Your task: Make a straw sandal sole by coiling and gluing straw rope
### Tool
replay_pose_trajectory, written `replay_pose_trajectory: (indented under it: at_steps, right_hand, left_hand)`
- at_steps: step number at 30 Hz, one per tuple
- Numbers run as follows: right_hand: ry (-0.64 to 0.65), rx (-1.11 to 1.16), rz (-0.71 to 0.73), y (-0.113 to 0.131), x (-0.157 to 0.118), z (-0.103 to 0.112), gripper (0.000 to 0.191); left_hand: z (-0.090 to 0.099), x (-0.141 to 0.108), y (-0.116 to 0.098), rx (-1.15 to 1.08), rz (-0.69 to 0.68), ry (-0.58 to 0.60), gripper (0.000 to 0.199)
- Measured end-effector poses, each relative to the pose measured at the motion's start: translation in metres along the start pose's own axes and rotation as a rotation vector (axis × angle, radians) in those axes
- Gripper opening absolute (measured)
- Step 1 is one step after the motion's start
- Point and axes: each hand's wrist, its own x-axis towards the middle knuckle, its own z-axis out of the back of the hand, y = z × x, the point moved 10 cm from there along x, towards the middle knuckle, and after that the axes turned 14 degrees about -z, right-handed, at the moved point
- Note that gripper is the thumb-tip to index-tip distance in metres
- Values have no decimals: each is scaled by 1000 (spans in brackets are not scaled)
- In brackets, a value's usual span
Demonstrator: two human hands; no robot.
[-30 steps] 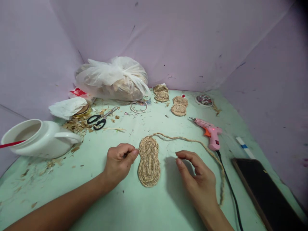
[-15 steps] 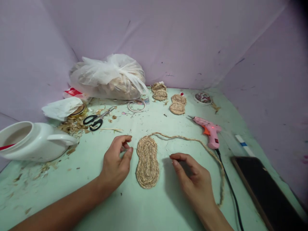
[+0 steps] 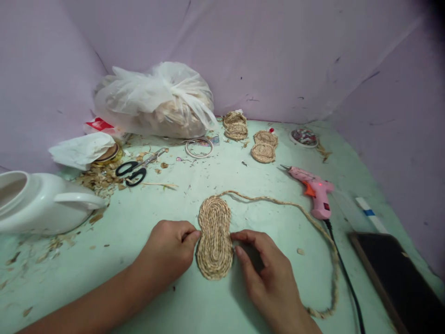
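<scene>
A figure-eight mat of coiled braided straw cord (image 3: pixel 214 246) lies flat on the green table, its wider end nearest me. My left hand (image 3: pixel 174 248) is closed in a pinch at the mat's left edge, thumb and forefinger on the waist. On the other side, my right hand (image 3: pixel 266 269) has thumb and forefinger apart, the forefinger tip at the right edge. From the mat's far end a loose cord (image 3: pixel 278 201) runs right and curves back beneath my right wrist.
Right of the mat are a pink glue gun (image 3: pixel 314 190) and a phone (image 3: pixel 392 278). Two small straw pieces (image 3: pixel 264 146) lie at the back. Leftward are scissors (image 3: pixel 139 168), a white jug (image 3: pixel 52 204), a stuffed plastic bag (image 3: pixel 156 104), a ring (image 3: pixel 199 155) and straw scraps.
Both hands have come in to the mat's waist from either side. My left fingers have closed into a pinch. The view has shifted slightly.
</scene>
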Motion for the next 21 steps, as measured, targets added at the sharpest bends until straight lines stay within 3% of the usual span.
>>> replay_pose_trajectory:
  at_steps: [7,14,18,21]
  right_hand:
    - [-17,-36,32,11,7,-2,14]
    - [-15,2,-28,3,13,-1,11]
    - [-14,-1,39,9,12,-2,10]
    - [-49,-58,170,24,8,-1,10]
  left_hand:
    - [-7,3,-2,-14,3,-6,25]
    - [-9,2,-6,-3,35,42,24]
    - [-9,4,-15,33,-58,55,27]
    - [-9,6,-25,58,-165,33,30]
